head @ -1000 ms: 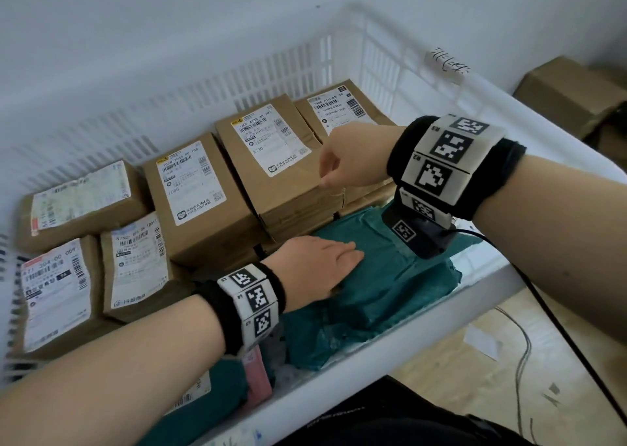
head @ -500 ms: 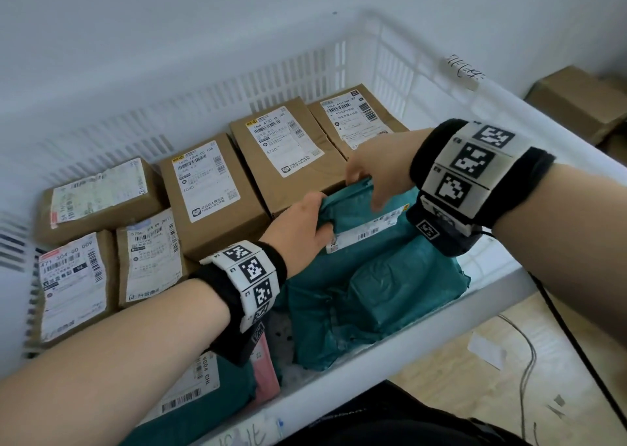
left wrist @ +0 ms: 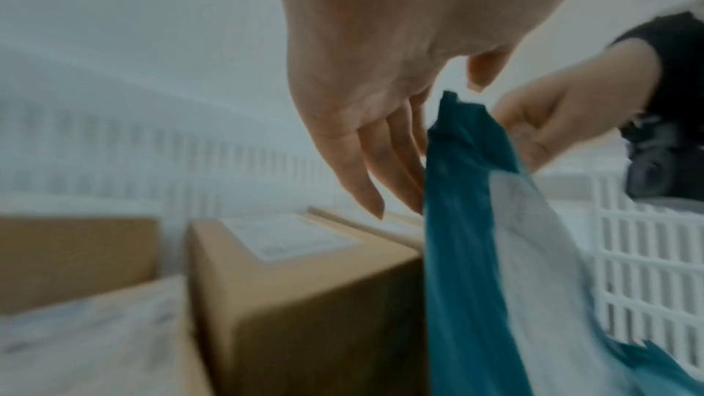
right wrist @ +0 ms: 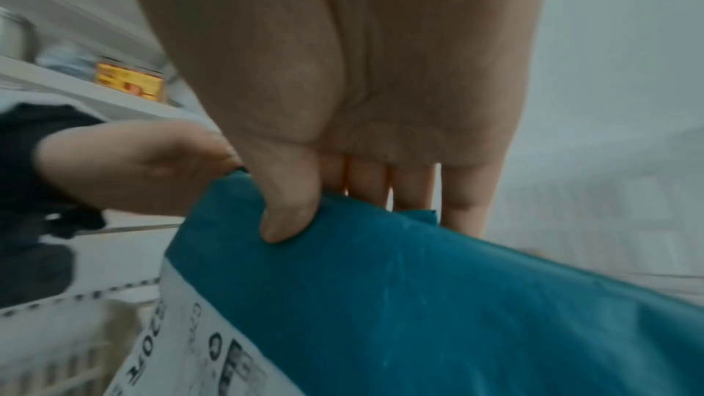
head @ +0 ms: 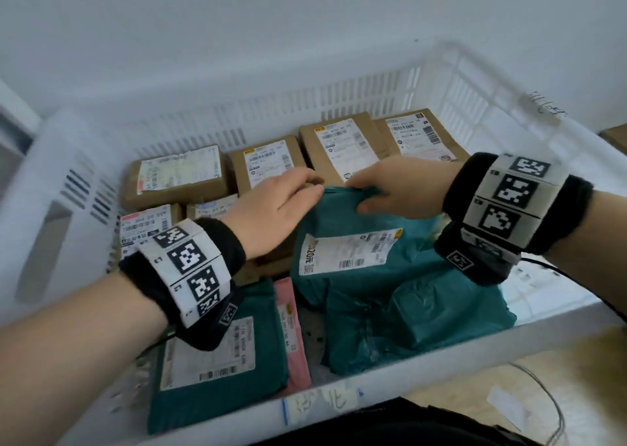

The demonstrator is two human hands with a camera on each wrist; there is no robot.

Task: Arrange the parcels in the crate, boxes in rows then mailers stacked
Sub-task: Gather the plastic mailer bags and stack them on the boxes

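A teal mailer [head: 353, 221] with a white label stands tilted up on its near edge over the other mailers in the white crate [head: 441, 357]. My right hand [head: 369, 194] pinches its top edge, thumb in front and fingers behind [right wrist: 343, 216]. My left hand [head: 298, 191] is at the mailer's top left corner with straight fingers [left wrist: 396, 179] lying against the mailer's [left wrist: 465, 222] back and the thumb clear of it. Brown boxes [head: 268, 164] with labels fill the back of the crate in rows.
Another teal mailer [head: 424, 316] lies under the raised one. A teal mailer [head: 217, 377] and a pink one [head: 291, 330] lie at the front left. A cardboard box [head: 617, 140] stands outside on the right. Cables lie on the wood floor [head: 543, 394].
The labelled teal mailer's far edge has come up from lying flat. My right hand moved from the boxes onto that edge, and my left hand rose from pressing the mailers and loosened its grip.
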